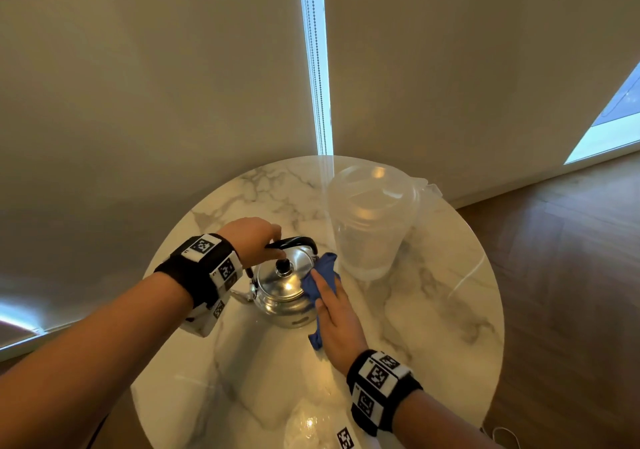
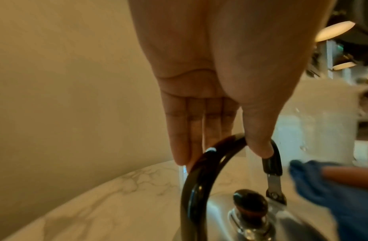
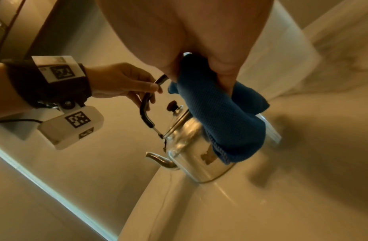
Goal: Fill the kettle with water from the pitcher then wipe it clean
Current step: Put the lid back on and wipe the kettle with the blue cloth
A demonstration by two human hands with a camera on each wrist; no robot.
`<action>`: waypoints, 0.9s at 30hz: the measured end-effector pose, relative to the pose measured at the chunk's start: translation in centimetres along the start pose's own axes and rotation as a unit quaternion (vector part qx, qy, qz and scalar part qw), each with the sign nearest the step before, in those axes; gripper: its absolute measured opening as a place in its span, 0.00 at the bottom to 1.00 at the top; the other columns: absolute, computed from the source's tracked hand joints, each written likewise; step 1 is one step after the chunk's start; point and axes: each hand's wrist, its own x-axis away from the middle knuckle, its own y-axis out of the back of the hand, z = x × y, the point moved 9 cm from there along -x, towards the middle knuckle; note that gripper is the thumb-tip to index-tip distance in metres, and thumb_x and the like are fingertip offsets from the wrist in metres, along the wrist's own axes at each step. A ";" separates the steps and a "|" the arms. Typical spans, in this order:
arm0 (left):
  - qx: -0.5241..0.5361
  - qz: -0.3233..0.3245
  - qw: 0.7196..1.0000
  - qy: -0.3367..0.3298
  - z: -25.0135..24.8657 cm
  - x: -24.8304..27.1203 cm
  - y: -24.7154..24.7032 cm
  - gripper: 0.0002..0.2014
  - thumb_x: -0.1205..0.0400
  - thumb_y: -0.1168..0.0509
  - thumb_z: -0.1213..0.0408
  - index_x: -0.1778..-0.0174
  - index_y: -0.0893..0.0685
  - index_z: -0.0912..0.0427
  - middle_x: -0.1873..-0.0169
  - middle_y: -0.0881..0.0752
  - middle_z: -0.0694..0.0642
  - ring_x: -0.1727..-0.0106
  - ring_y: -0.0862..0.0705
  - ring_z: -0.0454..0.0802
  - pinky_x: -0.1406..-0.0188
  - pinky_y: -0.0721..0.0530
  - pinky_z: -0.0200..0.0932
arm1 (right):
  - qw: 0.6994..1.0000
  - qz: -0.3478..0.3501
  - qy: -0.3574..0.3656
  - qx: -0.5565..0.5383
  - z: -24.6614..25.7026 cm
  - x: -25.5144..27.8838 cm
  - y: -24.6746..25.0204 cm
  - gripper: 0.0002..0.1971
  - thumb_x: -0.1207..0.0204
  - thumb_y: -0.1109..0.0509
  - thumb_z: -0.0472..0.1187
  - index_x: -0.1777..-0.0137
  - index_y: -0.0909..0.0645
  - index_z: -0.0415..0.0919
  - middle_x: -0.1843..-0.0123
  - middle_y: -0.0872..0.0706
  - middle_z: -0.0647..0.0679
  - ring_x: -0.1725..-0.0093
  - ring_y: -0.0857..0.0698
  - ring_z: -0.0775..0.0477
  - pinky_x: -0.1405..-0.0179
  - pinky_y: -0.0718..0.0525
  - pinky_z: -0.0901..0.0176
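A shiny steel kettle (image 1: 282,287) (image 3: 187,146) with a black knob (image 2: 250,203) on its lid stands on the round marble table (image 1: 433,310), spout to the left. My left hand (image 1: 254,237) (image 2: 220,154) (image 3: 125,84) pinches the black arched handle (image 1: 294,241) (image 2: 199,171) between thumb and fingers. My right hand (image 1: 332,313) (image 3: 210,76) holds a blue cloth (image 1: 323,275) (image 2: 323,187) (image 3: 220,122), thumb on it, and presses it against the kettle's right side. The clear plastic pitcher (image 1: 370,220) (image 2: 315,130) stands with its lid on, just behind and to the right of the kettle.
The table's edge curves close on the left of the kettle. Pale blinds (image 1: 173,102) hang behind the table, and a wood floor (image 1: 571,275) lies to the right. A small black-and-white tag (image 1: 346,438) and a water patch (image 1: 308,424) sit at the near edge.
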 end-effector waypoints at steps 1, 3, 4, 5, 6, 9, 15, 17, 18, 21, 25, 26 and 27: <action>0.037 -0.014 0.999 0.000 0.5 0.2 0.0 0.19 0.21 0.38 0.47 0.39 0.23 0.54 0.50 0.14 0.54 0.51 0.17 0.52 0.53 0.21 0.46 | 0.999 0.006 0.017 0.041 0.4 -0.9 -0.5 0.24 0.13 0.49 0.40 0.20 0.44 0.61 0.17 0.47 0.53 0.24 0.40 0.58 0.26 0.37 0.65; 0.125 -0.038 0.991 0.004 1.8 1.0 0.0 0.19 0.21 0.36 0.50 0.37 0.24 0.51 0.50 0.13 0.51 0.51 0.16 0.50 0.48 0.18 0.46 | 0.996 0.000 0.009 0.092 0.8 -2.5 -1.1 0.23 0.15 0.50 0.37 0.21 0.38 0.52 0.16 0.47 0.44 0.20 0.36 0.42 0.25 0.29 0.49; 0.161 -0.043 0.986 0.005 2.6 1.5 -0.2 0.17 0.21 0.35 0.52 0.38 0.23 0.51 0.50 0.13 0.51 0.52 0.15 0.49 0.46 0.17 0.48 | 0.998 0.017 -0.047 0.039 0.0 -3.1 -1.7 0.22 0.18 0.50 0.35 0.27 0.28 0.46 0.18 0.44 0.41 0.23 0.31 0.34 0.31 0.22 0.39; 0.187 -0.045 0.981 0.007 3.3 1.8 -0.4 0.15 0.21 0.35 0.53 0.40 0.21 0.50 0.51 0.12 0.51 0.52 0.14 0.48 0.46 0.16 0.50 | 0.996 0.039 -0.064 0.057 -1.0 -3.8 -2.8 0.21 0.23 0.50 0.35 0.38 0.19 0.41 0.21 0.40 0.40 0.29 0.24 0.28 0.43 0.16 0.33; 0.204 -0.047 0.978 0.007 4.0 2.1 -0.8 0.12 0.20 0.36 0.55 0.42 0.19 0.50 0.53 0.12 0.51 0.54 0.14 0.48 0.46 0.15 0.50 | 0.992 0.036 -0.059 0.104 -1.1 -4.3 -3.3 0.23 0.26 0.51 0.39 0.44 0.16 0.40 0.22 0.38 0.40 0.32 0.22 0.25 0.49 0.14 0.31; 0.238 -0.058 0.969 0.011 5.0 2.6 -1.9 0.09 0.19 0.38 0.57 0.46 0.16 0.50 0.58 0.12 0.49 0.58 0.13 0.47 0.51 0.16 0.46 | 0.986 0.002 -0.076 0.147 -1.6 -3.3 -4.1 0.37 0.28 0.61 0.61 0.18 0.44 0.52 0.14 0.52 0.41 0.17 0.48 0.33 0.20 0.43 0.33; 0.261 -0.099 0.960 -0.006 4.9 2.9 -2.1 0.09 0.20 0.37 0.55 0.48 0.15 0.49 0.57 0.10 0.48 0.59 0.14 0.48 0.54 0.18 0.44 | 0.981 -0.013 -0.121 0.151 -1.6 -0.8 -8.5 0.36 0.18 0.52 0.54 0.28 0.80 0.65 0.28 0.89 0.50 0.20 0.74 0.34 0.19 0.62 0.37; 0.255 -0.100 0.962 -0.019 4.6 3.1 -2.2 0.09 0.21 0.35 0.52 0.48 0.16 0.49 0.57 0.10 0.48 0.61 0.14 0.46 0.56 0.18 0.45 | 0.974 -0.006 -0.139 0.182 -1.7 -0.1 -10.3 0.43 0.17 0.47 0.51 0.35 0.89 0.69 0.38 0.98 0.53 0.23 0.78 0.33 0.19 0.62 0.35; 0.251 -0.096 0.963 -0.026 4.4 3.1 -2.3 0.10 0.22 0.34 0.52 0.48 0.17 0.50 0.58 0.11 0.48 0.61 0.13 0.46 0.56 0.18 0.46 | 0.972 -0.012 -0.137 0.191 -1.5 0.2 -11.1 0.46 0.18 0.45 0.52 0.35 0.89 0.70 0.39 0.99 0.52 0.23 0.78 0.32 0.19 0.59 0.33; 0.235 -0.087 0.968 -0.033 4.1 2.9 -2.5 0.10 0.23 0.32 0.55 0.48 0.19 0.52 0.60 0.12 0.48 0.60 0.12 0.48 0.55 0.17 0.48 | 0.955 -0.077 -0.129 0.255 -0.7 0.7 -12.2 0.55 0.38 0.24 0.56 0.18 0.58 0.61 0.20 0.78 0.35 0.22 0.53 0.23 0.29 0.37 0.28; 0.200 -0.088 0.975 -0.047 3.5 2.6 -2.2 0.09 0.21 0.34 0.58 0.48 0.20 0.56 0.64 0.16 0.46 0.60 0.13 0.51 0.57 0.19 0.46 | 0.942 -0.099 -0.146 0.287 -0.3 0.0 -12.7 0.57 0.55 0.16 0.49 0.21 0.36 0.52 0.16 0.61 0.30 0.26 0.41 0.19 0.37 0.31 0.30; 0.196 -0.088 0.975 -0.050 3.4 2.6 -2.2 0.09 0.21 0.34 0.58 0.49 0.20 0.57 0.62 0.15 0.48 0.60 0.13 0.51 0.58 0.19 0.46 | 0.941 -0.104 -0.132 0.294 -0.1 0.0 -12.7 0.59 0.57 0.16 0.48 0.20 0.38 0.50 0.16 0.59 0.30 0.25 0.43 0.20 0.36 0.31 0.31; 0.193 -0.086 0.976 -0.051 3.4 2.6 -2.2 0.09 0.21 0.34 0.58 0.48 0.20 0.57 0.61 0.14 0.49 0.60 0.14 0.52 0.58 0.20 0.45 | 0.941 -0.097 -0.112 0.304 0.0 0.2 -12.8 0.62 0.58 0.16 0.46 0.19 0.39 0.48 0.16 0.57 0.32 0.23 0.46 0.21 0.34 0.32 0.32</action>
